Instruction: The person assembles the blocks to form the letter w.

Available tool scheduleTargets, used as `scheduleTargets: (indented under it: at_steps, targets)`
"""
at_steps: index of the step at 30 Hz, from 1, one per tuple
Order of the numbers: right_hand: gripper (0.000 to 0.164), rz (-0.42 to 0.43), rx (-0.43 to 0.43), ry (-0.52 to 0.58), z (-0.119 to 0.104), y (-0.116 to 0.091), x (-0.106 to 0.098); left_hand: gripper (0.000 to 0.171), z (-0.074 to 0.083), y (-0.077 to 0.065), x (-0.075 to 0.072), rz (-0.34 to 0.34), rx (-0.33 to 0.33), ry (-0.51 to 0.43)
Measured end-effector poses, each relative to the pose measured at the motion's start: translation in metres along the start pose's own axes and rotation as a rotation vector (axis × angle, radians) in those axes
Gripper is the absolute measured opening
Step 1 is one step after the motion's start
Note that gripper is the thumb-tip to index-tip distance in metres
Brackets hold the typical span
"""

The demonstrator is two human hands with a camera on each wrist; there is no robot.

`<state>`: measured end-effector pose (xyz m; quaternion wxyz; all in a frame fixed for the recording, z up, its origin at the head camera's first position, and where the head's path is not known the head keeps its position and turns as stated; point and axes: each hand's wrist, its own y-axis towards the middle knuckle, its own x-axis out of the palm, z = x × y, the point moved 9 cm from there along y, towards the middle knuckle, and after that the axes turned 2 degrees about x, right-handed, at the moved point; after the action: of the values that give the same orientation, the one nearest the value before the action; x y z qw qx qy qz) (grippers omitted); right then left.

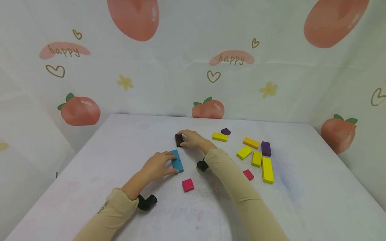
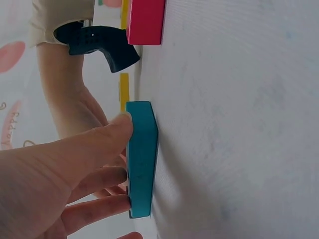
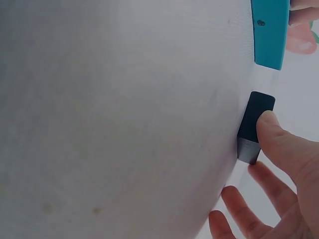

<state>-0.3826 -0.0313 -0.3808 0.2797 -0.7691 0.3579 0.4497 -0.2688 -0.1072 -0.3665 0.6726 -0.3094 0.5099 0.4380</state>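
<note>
Near the table's middle lies a flat blue rectangular block [image 1: 177, 161]. My left hand [image 1: 158, 164] holds it lightly, with the thumb at its near end and bent fingers farther along; in the left wrist view the fingertips meet the upper edge of the blue block [image 2: 142, 159]. Just beyond it is a small black rectangular block [image 1: 179, 141]. My right hand [image 1: 193, 138] pinches this between thumb and index finger; in the right wrist view the other fingers spread away from the black block [image 3: 255, 117]. A narrow gap separates the two blocks.
A red square block [image 1: 188, 185] lies nearest the front, and another red block [image 1: 248, 174] is partly behind the right sleeve. To the right are several yellow blocks [image 1: 267, 170], an orange block [image 1: 251, 143] and purple blocks [image 1: 266, 148]. A printed cloth hangs behind the table.
</note>
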Motion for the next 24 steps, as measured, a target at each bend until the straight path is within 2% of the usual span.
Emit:
scheduleTargets:
  at_steps: [12, 24]
  targets:
    - [0.047, 0.022, -0.059, 0.039, -0.013, 0.003, 0.002, 0.048, 0.002, -0.001, 0.0, 0.003, -0.006, -0.006]
    - [0.047, -0.015, -0.12, 0.1, -0.028, 0.003, 0.008, 0.049, 0.001, -0.002, 0.001, 0.0, -0.016, -0.01]
